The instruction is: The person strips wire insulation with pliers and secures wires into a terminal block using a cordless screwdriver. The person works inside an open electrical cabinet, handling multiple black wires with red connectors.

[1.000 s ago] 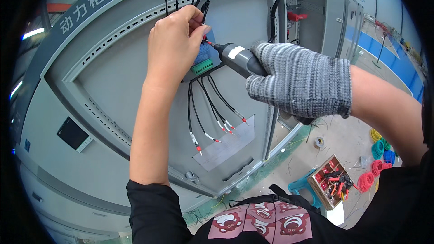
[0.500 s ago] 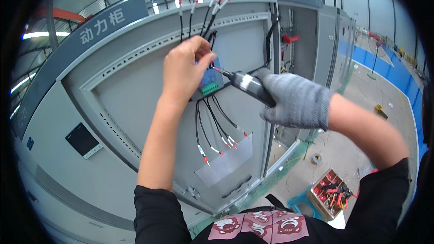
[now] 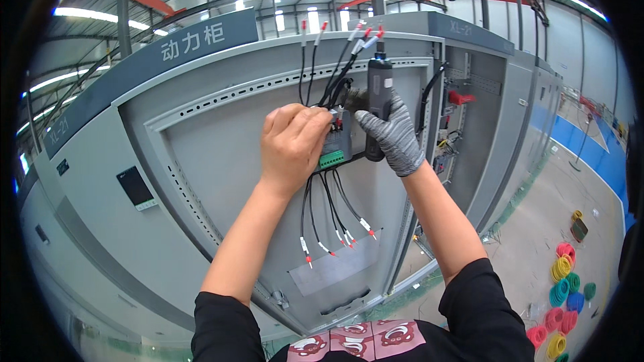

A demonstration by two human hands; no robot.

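The gloved right hand (image 3: 396,135) grasps an upright driver (image 3: 380,87), right of the device (image 3: 343,139) on the panel (image 3: 228,154). The left hand (image 3: 293,144) bends its fingers at the device's left side; any grip is hidden.

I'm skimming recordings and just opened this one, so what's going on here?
A person is working on a small module with a green terminal strip, mounted on a grey cabinet panel. The bare left hand has its fingertips at the module; whether they pinch anything is hidden. The gloved right hand grips a dark screwdriver upright, bit end up, away from the module. Black wires hang below with loose, red-tipped ends.
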